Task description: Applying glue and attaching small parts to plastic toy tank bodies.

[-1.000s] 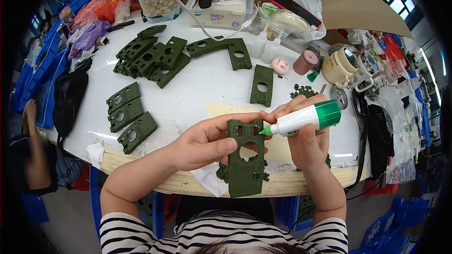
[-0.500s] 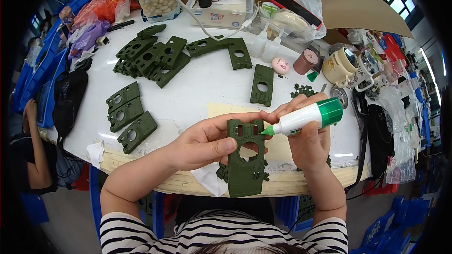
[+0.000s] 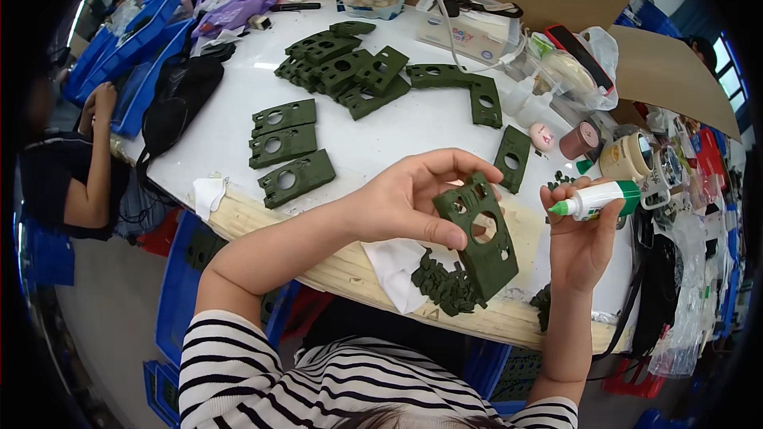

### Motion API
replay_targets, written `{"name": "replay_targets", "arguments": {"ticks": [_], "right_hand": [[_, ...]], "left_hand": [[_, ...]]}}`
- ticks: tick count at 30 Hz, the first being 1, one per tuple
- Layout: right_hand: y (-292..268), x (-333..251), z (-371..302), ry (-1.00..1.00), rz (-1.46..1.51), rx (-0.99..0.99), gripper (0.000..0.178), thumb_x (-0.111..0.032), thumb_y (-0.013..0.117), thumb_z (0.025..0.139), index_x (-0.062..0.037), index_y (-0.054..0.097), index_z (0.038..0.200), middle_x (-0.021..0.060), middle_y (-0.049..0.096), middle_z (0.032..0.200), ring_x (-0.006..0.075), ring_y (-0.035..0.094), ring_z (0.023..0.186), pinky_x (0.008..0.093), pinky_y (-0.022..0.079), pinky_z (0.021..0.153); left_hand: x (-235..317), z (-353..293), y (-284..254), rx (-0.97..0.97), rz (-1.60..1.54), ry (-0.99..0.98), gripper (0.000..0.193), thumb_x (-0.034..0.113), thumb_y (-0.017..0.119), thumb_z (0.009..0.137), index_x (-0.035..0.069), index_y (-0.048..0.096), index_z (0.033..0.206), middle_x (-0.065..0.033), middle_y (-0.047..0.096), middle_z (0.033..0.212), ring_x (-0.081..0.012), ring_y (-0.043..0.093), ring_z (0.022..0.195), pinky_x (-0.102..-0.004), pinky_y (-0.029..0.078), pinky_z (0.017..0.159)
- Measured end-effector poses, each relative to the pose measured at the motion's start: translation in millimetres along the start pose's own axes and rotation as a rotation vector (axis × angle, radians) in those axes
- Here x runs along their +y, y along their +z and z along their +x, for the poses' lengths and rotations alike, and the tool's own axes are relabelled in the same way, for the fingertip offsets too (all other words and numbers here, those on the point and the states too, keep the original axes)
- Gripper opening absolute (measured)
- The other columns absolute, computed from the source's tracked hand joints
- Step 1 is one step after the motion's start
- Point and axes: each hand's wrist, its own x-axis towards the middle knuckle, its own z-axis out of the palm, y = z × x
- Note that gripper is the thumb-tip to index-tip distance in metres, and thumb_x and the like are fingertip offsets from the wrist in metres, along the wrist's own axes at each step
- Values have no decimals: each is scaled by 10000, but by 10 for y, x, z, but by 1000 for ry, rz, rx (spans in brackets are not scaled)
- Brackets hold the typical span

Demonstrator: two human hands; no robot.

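My left hand (image 3: 421,199) is closed on a dark green plastic model tank hull (image 3: 498,248), a flat plate with one large round hole, tilted over the table's front edge. In my right hand (image 3: 584,250) is a white glue bottle (image 3: 598,200) with a green base and a green nozzle pointing left, apart from the hull. Below the held hull lies a heap of small dark green parts (image 3: 445,284) beside a white paper tissue (image 3: 397,274). A single hull plate (image 3: 513,159) rests on the table behind my hands.
Several hull plates are piled (image 3: 342,67) at the back; others (image 3: 296,179) lie at left. A pink lidded cup (image 3: 579,141), a cream mug (image 3: 624,157) and plastic bags crowd the right. A clear box (image 3: 469,36) stands behind. A co-worker's arm (image 3: 97,151) shows far left.
The glue bottle has moved right, away from the hull. My left hand has tilted the hull, uncovering the small parts below. The whole view has turned and shifted.
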Motion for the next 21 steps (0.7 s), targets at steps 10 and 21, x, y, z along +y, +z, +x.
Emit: {"name": "replay_targets", "arguments": {"ticks": [10, 21], "right_hand": [[4, -30, -15, -11, -22, -60, 333, -392, 425, 966, -84, 411, 1091, 80, 548, 959, 221, 598, 923, 460, 480, 894], [4, -1, -21, 9, -13, -93, 327, -359, 426, 974, -68, 431, 1124, 92, 532, 1008, 207, 578, 925, 409, 495, 870]], "left_hand": [[-34, -1412, -55, 691, 708, 199, 617, 54, 812, 663, 25, 444, 1158, -72, 526, 1062, -170, 557, 1030, -305, 480, 866], [-18, -1588, -17, 950, 1711, -31, 520, 246, 793, 645, 12, 553, 1043, -114, 591, 939, -270, 531, 902, -362, 425, 795]]}}
